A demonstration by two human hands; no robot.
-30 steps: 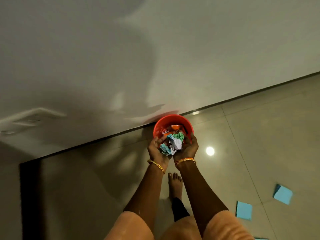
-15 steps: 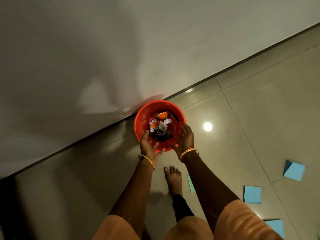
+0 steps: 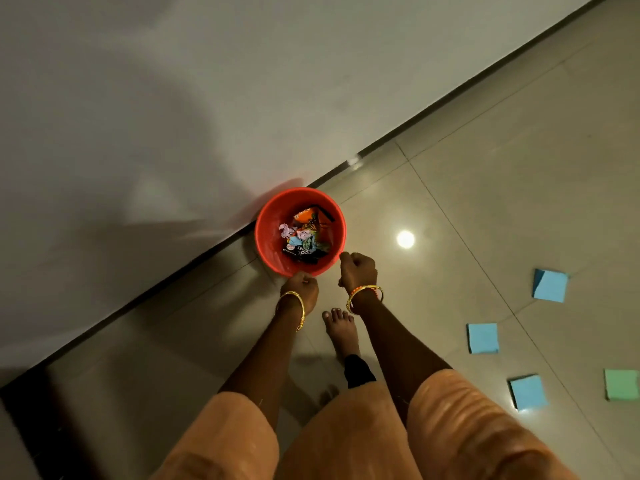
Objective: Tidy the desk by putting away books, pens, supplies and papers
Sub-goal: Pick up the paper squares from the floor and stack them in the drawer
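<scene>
A red bin (image 3: 270, 237) stands on the tiled floor against the wall. Crumpled papers (image 3: 301, 237) in pink, blue and green lie inside it on top of dark and orange wrappers. My left hand (image 3: 302, 289) hangs just at the bin's near rim with its fingers curled and nothing in it. My right hand (image 3: 358, 271) is beside the rim's near right side, also curled into a loose fist and holding nothing. Both wrists wear gold bangles.
Three blue paper squares (image 3: 550, 285) (image 3: 483, 338) (image 3: 528, 392) and a green paper square (image 3: 621, 384) lie scattered on the floor to the right. My bare foot (image 3: 341, 330) stands just behind the bin. The wall (image 3: 207, 98) runs diagonally along the left.
Both hands held crumpled papers over the bin, let them drop in, then drew back to the near rim with fingers curled. The view shifted, showing more floor on the right.
</scene>
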